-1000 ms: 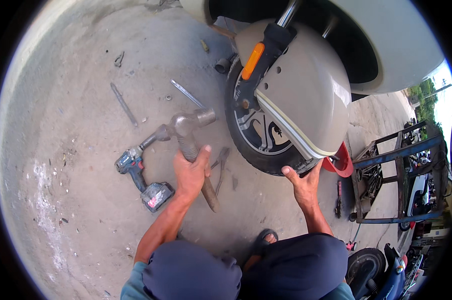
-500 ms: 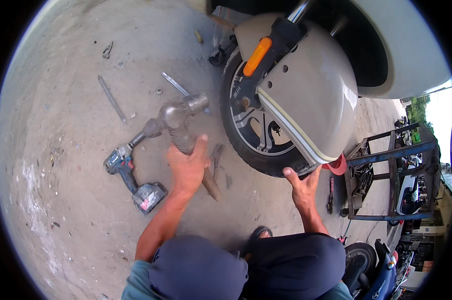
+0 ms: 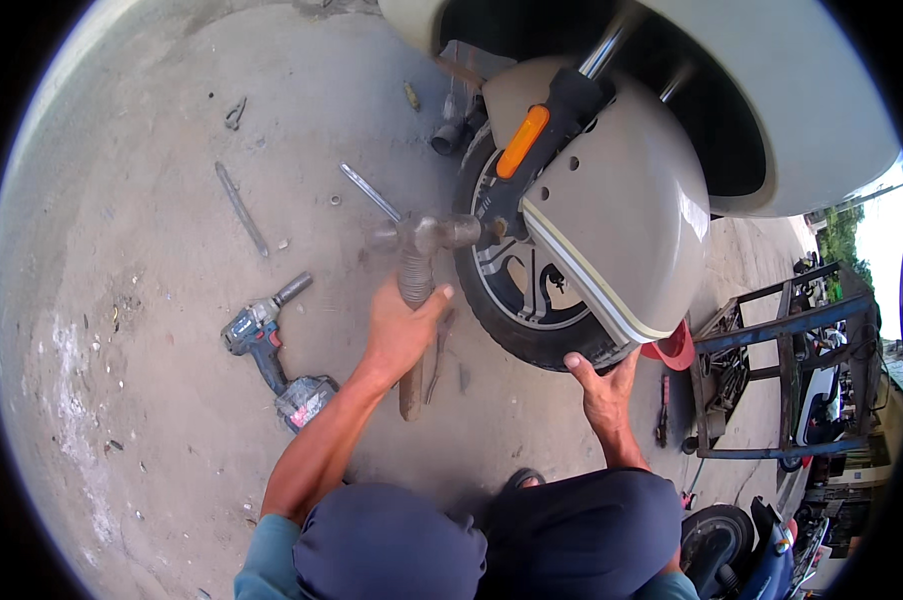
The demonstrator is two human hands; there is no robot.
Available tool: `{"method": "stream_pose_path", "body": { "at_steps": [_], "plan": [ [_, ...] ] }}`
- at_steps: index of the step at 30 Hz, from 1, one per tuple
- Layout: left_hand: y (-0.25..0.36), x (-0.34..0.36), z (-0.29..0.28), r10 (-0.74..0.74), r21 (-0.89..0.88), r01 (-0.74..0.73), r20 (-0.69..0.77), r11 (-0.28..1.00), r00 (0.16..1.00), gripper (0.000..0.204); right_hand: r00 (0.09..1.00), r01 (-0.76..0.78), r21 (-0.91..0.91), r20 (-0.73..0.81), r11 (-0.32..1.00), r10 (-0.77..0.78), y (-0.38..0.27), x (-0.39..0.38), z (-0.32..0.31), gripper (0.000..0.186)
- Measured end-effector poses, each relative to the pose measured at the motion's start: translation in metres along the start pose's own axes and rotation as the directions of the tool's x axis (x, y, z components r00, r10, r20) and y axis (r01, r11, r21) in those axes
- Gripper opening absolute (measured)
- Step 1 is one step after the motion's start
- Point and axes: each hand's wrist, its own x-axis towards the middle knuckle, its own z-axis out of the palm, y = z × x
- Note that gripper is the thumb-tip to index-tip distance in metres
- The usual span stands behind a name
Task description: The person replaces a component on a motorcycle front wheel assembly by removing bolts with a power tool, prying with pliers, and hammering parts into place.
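Observation:
My left hand (image 3: 402,328) is wrapped round the handle of a ball-peen hammer (image 3: 418,275). The hammer's face is right at the axle end (image 3: 496,229) on the scooter's fork; whether they touch I cannot tell. My right hand (image 3: 608,395) grips the bottom of the front wheel's tyre (image 3: 532,345), thumb on the near side and fingers hidden behind. Above the tyre curves a beige front fender (image 3: 632,200) with a striped edge. An orange reflector (image 3: 523,141) sits on the fork leg.
On the concrete left of the wheel lie a cordless impact wrench (image 3: 264,345), a metal rod (image 3: 242,208), a shiny rod (image 3: 369,190), a nut (image 3: 336,199) and pliers (image 3: 235,113). At right stand a metal-framed cart (image 3: 787,330) and a blue motorbike (image 3: 767,560).
My left hand has swung the hammer rightward, bringing its head from above the impact wrench to the axle end. My right hand stays on the tyre. The view has shifted slightly.

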Motion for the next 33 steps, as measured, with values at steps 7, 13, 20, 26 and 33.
{"method": "stream_pose_path", "body": {
  "at_steps": [7,13,20,26,33],
  "plan": [
    [-0.006,-0.006,0.000,0.104,-0.178,-0.122,-0.108,0.976,0.989,0.024,0.999,0.021,-0.056,-0.047,0.998,-0.023,0.004,0.004,0.000,0.093],
    [-0.005,-0.009,-0.008,0.025,-0.137,-0.032,-0.054,0.990,0.998,0.024,0.999,-0.012,-0.051,-0.039,0.999,0.010,0.003,0.003,-0.005,0.086],
    [0.006,0.000,0.010,0.070,0.028,-0.072,0.067,0.997,0.995,0.026,0.999,0.014,-0.061,-0.051,0.998,-0.017,0.002,0.000,0.001,0.091],
    [-0.006,-0.014,-0.004,0.062,-0.372,-0.107,-0.131,0.922,0.989,0.025,0.997,0.004,-0.051,-0.082,0.999,-0.008,-0.004,0.008,-0.005,0.093],
    [0.003,-0.004,-0.006,-0.016,-0.134,0.019,0.026,0.991,1.000,0.025,0.997,0.011,-0.093,-0.072,0.996,-0.018,-0.011,0.006,-0.002,0.088]
  ]
}}
